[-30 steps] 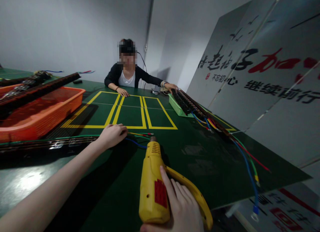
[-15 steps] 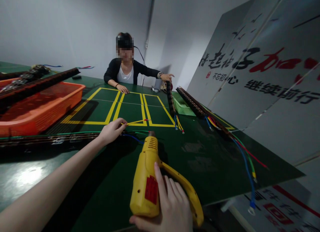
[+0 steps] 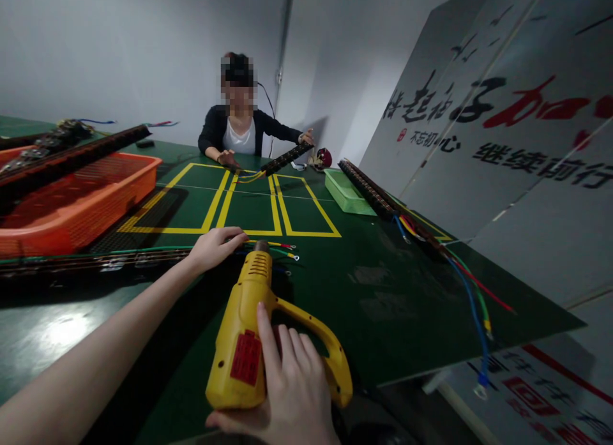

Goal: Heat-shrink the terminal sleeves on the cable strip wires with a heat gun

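Observation:
My right hand (image 3: 294, 375) is wrapped round the body of a yellow heat gun (image 3: 237, 343), thumb and fingers closed on its rear part. Its metal nozzle (image 3: 262, 246) points away from me, close to the wires. With fingers pressed together, my left hand (image 3: 218, 248) holds the wires (image 3: 268, 244) just left of the nozzle. Yellow and green wires with ring terminals (image 3: 296, 258) stick out to the right, past the nozzle. They run from a long dark strip (image 3: 100, 263) lying on the table under my left forearm.
An orange basket (image 3: 119, 196) with dark strips on it stands at left. Opposite sits a person (image 3: 239, 135) handling another wired strip (image 3: 287, 159). A green basket (image 3: 347, 193) and more wired strips (image 3: 368, 189) lie at right; wires hang over the table edge.
The heat gun has moved left, its nozzle now beside my left hand. The wires show lower, nearer the table. The person opposite has swung the strip leftward from upright to slanted.

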The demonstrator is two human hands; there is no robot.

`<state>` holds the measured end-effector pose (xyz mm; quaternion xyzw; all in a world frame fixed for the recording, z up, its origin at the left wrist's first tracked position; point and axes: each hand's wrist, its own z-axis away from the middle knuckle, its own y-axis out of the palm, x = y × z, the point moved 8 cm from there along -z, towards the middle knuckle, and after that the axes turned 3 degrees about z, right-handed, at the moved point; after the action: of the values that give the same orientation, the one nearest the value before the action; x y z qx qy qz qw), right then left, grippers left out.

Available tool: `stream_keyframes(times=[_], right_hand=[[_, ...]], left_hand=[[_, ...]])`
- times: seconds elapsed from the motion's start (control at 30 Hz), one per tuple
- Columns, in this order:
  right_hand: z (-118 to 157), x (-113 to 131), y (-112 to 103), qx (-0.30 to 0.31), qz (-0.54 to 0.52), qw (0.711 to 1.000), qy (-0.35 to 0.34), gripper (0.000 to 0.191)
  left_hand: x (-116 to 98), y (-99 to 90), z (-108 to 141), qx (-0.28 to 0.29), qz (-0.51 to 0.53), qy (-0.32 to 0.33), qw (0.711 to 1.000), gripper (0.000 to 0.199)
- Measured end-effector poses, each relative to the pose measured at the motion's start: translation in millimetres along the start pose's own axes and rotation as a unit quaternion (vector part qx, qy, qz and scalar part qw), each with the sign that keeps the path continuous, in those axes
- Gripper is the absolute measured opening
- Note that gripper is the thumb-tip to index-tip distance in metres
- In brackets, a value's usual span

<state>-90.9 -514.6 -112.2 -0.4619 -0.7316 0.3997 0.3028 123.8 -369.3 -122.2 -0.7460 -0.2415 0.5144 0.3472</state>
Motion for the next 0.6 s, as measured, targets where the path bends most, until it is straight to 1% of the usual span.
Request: stream_keyframes(times=[0.17, 0.27, 0.4, 0.6], right_hand=[[0, -2, -1, 0.023, -0.023, 0.999, -0.002, 0.114], [2, -7, -2, 0.039, -0.04, 0.998, -0.006, 0.112], [6, -25, -7, 0.049, -0.04, 0.998, 0.001, 0.114], [19, -51, -19, 0.021, 0.003, 1.0, 0.0, 0.116]], left_hand=[[2, 0.3, -2, 0.001, 0.027, 0.046, 0.999, 0.036], [4, 0.6, -2, 0.006, 0.029, 0.05, 0.998, 0.035], [2, -0.7, -1, 0.01, 0.037, 0.053, 0.998, 0.035], [2, -1.5, -2, 0.011, 0.027, 0.046, 0.998, 0.037]])
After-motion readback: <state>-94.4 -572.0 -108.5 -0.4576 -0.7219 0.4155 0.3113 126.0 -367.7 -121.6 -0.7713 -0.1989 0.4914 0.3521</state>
